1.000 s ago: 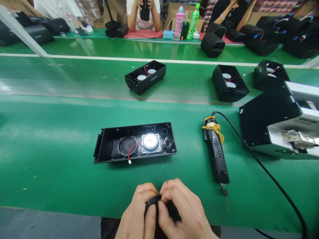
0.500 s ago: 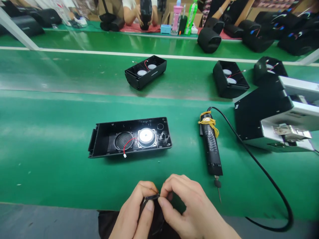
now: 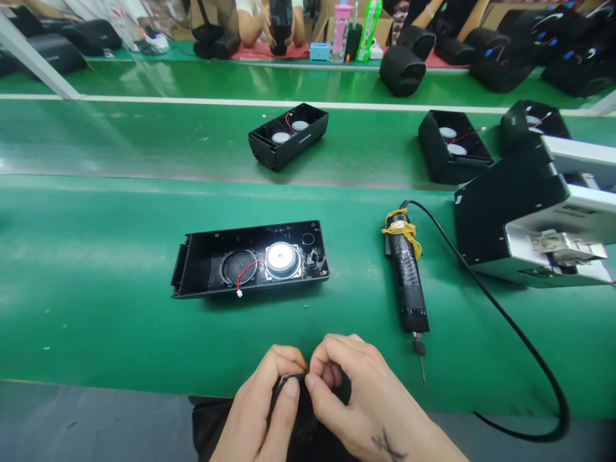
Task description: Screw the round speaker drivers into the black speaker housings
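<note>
Close to the table's near edge, my left hand pinches a small thin black piece between thumb and fingers. My right hand has its thumb and index fingertip closed at the right end of that same piece; the fingers cover most of it. Beyond my hands lies an open black speaker housing. One round speaker driver sits in it, with a red wire ending in a white plug. The housing's other round opening shows mesh. To the right rests a black electric screwdriver wrapped with yellow cord, its bit pointing towards me.
A black and silver box-shaped machine stands at right, and a black cable loops past it. On the strip behind are speaker housings with two drivers each. Across the table, a person's hands hold a black object.
The speaker housings on the strip behind have shifted slightly right relative to the near table. My hands stay on the black piece, with the right wrist turned a little.
</note>
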A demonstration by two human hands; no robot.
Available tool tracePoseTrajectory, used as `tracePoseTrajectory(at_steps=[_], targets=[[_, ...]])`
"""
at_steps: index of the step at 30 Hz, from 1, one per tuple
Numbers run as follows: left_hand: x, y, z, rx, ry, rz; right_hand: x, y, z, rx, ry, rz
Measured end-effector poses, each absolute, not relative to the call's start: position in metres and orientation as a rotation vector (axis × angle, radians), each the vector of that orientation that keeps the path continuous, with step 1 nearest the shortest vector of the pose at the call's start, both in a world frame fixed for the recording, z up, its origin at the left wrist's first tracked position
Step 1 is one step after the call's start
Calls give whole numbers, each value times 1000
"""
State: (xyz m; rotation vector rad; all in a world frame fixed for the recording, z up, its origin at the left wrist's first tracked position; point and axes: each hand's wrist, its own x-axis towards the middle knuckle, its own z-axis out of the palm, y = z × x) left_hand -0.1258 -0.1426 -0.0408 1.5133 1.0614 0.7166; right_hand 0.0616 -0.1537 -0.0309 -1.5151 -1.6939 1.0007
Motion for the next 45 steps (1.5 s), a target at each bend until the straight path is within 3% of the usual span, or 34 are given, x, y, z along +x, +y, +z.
tracePoseTrajectory(at_steps=[8,15,21,45], targets=[[-126,-146,-51,1705,1034,771,62,-155,-29,-1495,-1738,883],[-124,-144,-55,1719,1151,952,47,-179,-53,-1558,-1563,569],[-115,-142,-45,1635,1220,937,48,-172,-47,-1430,-1730,373],[-110,-150,-50,1652,1125,898,62,-160,-43,-1370,-1701,641]])
